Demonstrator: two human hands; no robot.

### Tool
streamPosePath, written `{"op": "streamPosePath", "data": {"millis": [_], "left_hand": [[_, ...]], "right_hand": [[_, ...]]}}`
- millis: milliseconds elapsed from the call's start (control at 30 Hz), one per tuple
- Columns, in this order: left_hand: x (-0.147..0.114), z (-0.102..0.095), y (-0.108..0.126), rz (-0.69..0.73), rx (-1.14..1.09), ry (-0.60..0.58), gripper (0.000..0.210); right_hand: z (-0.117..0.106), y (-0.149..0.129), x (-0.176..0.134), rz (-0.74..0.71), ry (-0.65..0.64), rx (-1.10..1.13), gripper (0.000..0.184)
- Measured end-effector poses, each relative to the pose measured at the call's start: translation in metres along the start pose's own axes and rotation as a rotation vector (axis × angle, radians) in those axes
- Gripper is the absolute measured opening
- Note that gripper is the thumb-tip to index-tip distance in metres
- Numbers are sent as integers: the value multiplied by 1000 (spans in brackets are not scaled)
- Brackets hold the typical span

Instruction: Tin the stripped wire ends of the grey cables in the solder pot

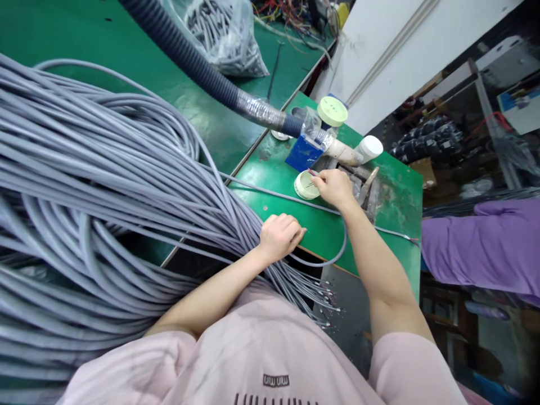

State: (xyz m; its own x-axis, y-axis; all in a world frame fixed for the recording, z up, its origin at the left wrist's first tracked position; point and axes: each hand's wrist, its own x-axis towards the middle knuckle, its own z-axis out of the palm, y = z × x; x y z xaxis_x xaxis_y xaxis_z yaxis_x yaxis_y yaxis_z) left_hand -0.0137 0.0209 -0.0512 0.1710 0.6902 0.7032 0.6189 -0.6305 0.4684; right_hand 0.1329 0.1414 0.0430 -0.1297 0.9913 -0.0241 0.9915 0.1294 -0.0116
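My right hand (335,187) is closed in a pinch on the wire end of a grey cable, with a bit of dark red wire (311,172) showing past the fingertips. It hovers at the rim of a small pale round tub (304,193). The looped cable (342,247) curves below that hand and back toward my left hand. With its fingers curled, my left hand (280,236) rests at the green bench's front edge, beside a thick bundle of grey cables (169,169). Whatever lies within those fingers is hidden.
A ribbed dark hose (189,62) crosses above the bench to a blue box (304,153). A lidded tub (332,111), a white container (370,148) and a wooden-handled tool (370,181) stand behind my right hand. A person in a purple sleeve (485,247) is at right.
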Motion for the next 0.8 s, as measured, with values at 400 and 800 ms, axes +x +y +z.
{"op": "streamPosePath", "data": {"millis": [400, 800], "left_hand": [[0, -1, 0, -6, 1, 0, 22], [4, -1, 0, -10, -41, -2, 21]], "right_hand": [[-20, 25, -13, 7, 127, 35, 34], [4, 118, -10, 360, 210, 100, 31]]}}
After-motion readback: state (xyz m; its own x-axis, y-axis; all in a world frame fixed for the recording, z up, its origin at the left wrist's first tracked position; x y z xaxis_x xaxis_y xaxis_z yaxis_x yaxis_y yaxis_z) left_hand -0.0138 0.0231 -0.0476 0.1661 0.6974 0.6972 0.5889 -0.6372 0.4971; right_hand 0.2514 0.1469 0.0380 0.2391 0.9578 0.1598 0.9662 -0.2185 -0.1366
